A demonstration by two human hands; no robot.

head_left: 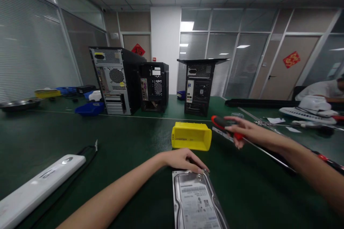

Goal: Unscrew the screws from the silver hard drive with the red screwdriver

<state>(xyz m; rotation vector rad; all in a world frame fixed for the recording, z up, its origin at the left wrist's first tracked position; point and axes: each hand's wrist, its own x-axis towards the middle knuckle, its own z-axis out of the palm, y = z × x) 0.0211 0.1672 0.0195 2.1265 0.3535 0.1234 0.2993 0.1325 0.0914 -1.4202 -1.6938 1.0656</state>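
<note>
A silver hard drive [197,200] lies label side up on the green table, near the bottom middle of the head view. My left hand [184,160] grips its far end, the thumb over the top near the corner and the other fingers curled down behind. Out to the right, my right hand [243,132] is closed around the red and black handle of a long screwdriver [224,123]. Its thin shaft points back to the right, under my forearm. Between the hands, just beyond the drive, a yellow plastic bin [191,146] sits with its opening facing me.
Three computer cases [129,82] stand along the back. A white device [45,179] with a black cable lies at left, with a blue tray [90,108] and metal bowl [20,105] farther off. At right are a white cap [317,105], a keyboard and another person [319,91].
</note>
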